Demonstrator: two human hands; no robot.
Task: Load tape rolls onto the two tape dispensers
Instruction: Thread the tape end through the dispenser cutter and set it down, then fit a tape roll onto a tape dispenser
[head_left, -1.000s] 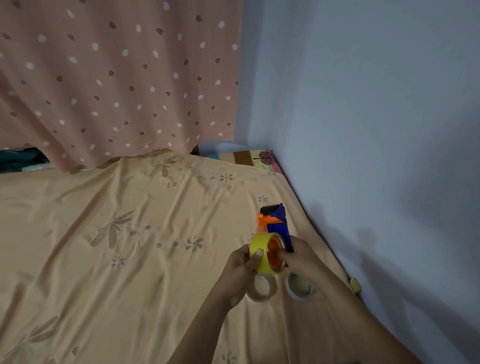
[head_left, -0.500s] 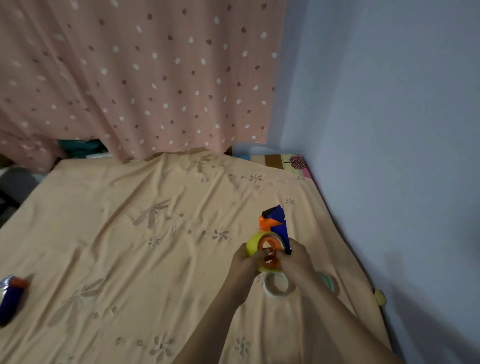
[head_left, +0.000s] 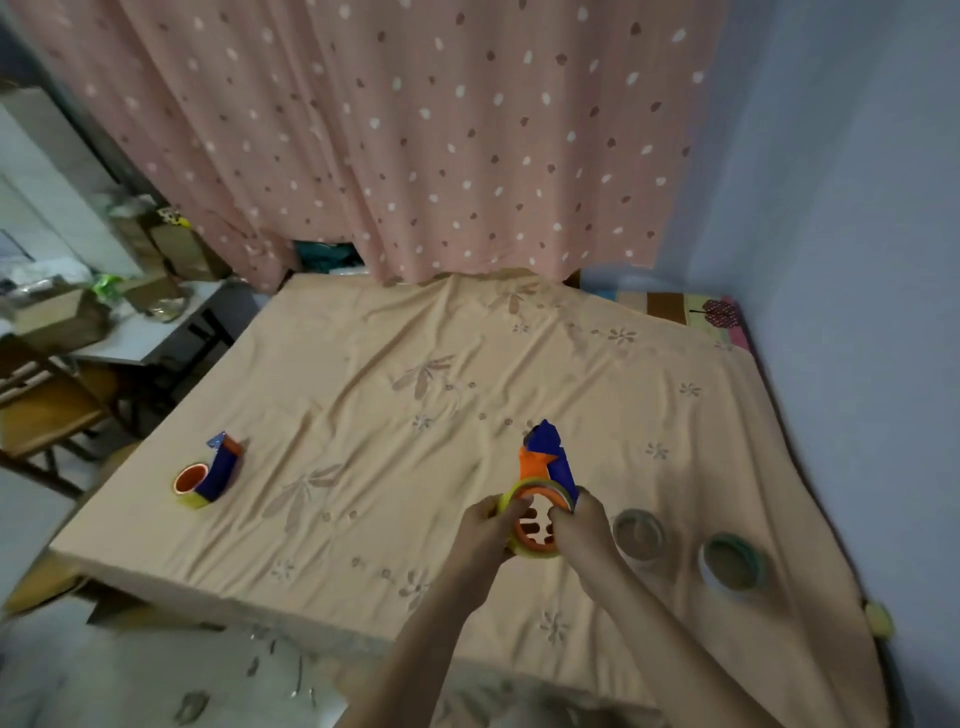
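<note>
**Both hands on a yellow roll at a blue-and-orange dispenser**

Two bare forearms reach in from the near edge over a bed spread with a peach floral sheet. The left hand and right hand close from either side on a yellow tape roll, fingers curled around its rim; the roll sits around the orange hub of a blue-and-orange tape dispenser, whose head tilts up and away from the person. Just right of the right hand, two loose tape rolls lie flat on the sheet: a greyish roll and, further right, a green-edged roll. Well apart on the left side of the bed lies a second dispenser, with a yellow roll on its orange hub. At the far end hangs a pink spotted curtain; a pale blue wall runs along the right. Cardboard boxes crowd a desk at far left.
</note>
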